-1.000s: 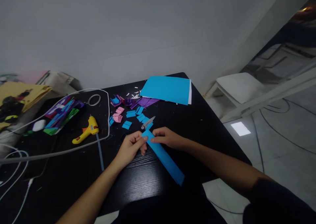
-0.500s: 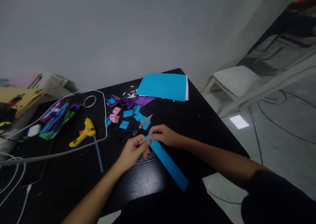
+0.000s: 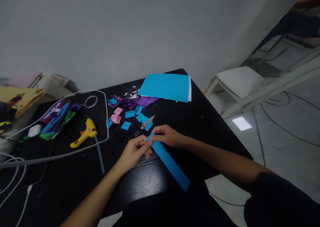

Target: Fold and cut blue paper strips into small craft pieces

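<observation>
A long blue paper strip (image 3: 171,163) slants from my fingers down toward the table's front edge. My left hand (image 3: 137,151) pinches its upper end between thumb and fingers. On that same end my right hand (image 3: 168,136) is closed, its thumb lying over the paper. Just beyond my hands rest scissors (image 3: 146,123) with parted blades and dark handles. Small folded blue paper pieces (image 3: 126,125) and pink pieces (image 3: 116,116) lie around them.
A yellow glue gun (image 3: 86,133) lies left on the black table (image 3: 82,183), inside a white cable (image 3: 107,113). Behind are a tape roll (image 3: 91,101), blue sheets (image 3: 165,86), purple paper (image 3: 146,101) and a pile of coloured strips (image 3: 58,118). A white stool (image 3: 240,81) stands right.
Both hands keep hold of the strip's upper end with almost no movement. The strip's lower end has shifted very slightly upward.
</observation>
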`<act>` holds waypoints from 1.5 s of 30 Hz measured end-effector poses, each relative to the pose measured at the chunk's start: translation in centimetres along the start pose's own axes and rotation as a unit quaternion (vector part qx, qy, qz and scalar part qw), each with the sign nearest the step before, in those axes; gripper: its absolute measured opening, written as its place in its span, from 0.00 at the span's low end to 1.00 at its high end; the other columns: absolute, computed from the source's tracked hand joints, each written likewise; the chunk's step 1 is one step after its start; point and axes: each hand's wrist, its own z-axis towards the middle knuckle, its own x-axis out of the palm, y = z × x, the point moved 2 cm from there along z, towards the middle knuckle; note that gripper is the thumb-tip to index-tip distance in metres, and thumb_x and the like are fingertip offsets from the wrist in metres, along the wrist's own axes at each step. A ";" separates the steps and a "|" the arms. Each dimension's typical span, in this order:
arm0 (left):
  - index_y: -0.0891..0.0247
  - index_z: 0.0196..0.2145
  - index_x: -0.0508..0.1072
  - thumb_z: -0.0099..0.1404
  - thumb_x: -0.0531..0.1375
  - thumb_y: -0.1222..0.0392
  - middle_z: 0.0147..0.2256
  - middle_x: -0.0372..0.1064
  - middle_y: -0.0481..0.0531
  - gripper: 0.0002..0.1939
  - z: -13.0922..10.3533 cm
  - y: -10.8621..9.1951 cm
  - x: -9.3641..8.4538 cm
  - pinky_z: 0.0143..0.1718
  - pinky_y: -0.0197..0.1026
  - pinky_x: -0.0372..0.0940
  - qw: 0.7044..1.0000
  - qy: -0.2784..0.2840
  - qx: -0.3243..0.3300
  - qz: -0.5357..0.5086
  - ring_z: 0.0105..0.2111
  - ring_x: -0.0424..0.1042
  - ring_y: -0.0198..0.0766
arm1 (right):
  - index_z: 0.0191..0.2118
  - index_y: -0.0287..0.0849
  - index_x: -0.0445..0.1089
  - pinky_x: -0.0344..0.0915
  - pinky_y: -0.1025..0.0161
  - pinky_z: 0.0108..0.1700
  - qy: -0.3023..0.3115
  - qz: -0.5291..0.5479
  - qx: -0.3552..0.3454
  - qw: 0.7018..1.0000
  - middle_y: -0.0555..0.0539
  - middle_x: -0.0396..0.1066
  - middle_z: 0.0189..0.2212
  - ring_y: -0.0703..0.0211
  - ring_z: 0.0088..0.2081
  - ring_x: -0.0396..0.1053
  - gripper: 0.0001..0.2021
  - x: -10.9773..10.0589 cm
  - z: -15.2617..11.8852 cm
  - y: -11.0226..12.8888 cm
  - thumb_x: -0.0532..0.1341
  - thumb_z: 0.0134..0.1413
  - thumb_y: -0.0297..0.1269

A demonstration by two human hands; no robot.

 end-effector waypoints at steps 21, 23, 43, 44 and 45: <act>0.56 0.41 0.85 0.61 0.72 0.58 0.30 0.80 0.49 0.09 -0.7 -1.6 -2.0 0.34 0.36 0.72 0.949 -0.129 0.199 0.205 0.29 0.77 0.36 | 0.35 0.37 0.78 0.59 0.66 0.33 0.046 0.005 0.027 0.999 0.50 0.73 0.27 0.64 0.28 0.65 0.14 -0.6 -0.3 0.0 0.69 0.55 0.45; 0.56 0.40 0.85 0.60 0.72 0.58 0.30 0.81 0.49 0.09 -0.7 -1.6 -2.0 0.34 0.37 0.72 0.950 -0.131 0.198 0.203 0.29 0.77 0.37 | 0.34 0.37 0.78 0.59 0.66 0.33 0.041 -0.004 0.024 0.999 0.50 0.73 0.27 0.65 0.28 0.65 0.14 -0.5 -0.3 0.0 0.68 0.55 0.46; 0.57 0.39 0.85 0.58 0.73 0.60 0.30 0.82 0.49 0.09 -0.5 -1.6 -1.8 0.33 0.36 0.74 0.968 -0.133 0.157 0.143 0.28 0.79 0.37 | 0.35 0.37 0.76 0.59 0.65 0.32 0.026 -0.013 0.004 1.000 0.50 0.72 0.28 0.63 0.29 0.65 0.16 -0.3 -0.4 -0.3 0.67 0.56 0.49; 0.57 0.39 0.85 0.58 0.73 0.60 0.30 0.82 0.49 0.09 -0.5 -1.5 -1.8 0.33 0.36 0.74 0.969 -0.131 0.155 0.140 0.28 0.79 0.37 | 0.35 0.37 0.77 0.59 0.65 0.33 0.026 -0.011 0.005 1.000 0.50 0.72 0.28 0.63 0.29 0.65 0.16 -0.3 -0.4 -0.3 0.68 0.56 0.49; 0.57 0.39 0.85 0.58 0.73 0.60 0.30 0.82 0.49 0.09 -0.5 -1.5 -1.8 0.33 0.36 0.74 0.970 -0.129 0.153 0.137 0.28 0.79 0.37 | 0.35 0.37 0.77 0.60 0.65 0.33 0.026 -0.011 0.005 1.000 0.50 0.72 0.28 0.63 0.29 0.65 0.16 -0.3 -0.4 -0.3 0.68 0.56 0.49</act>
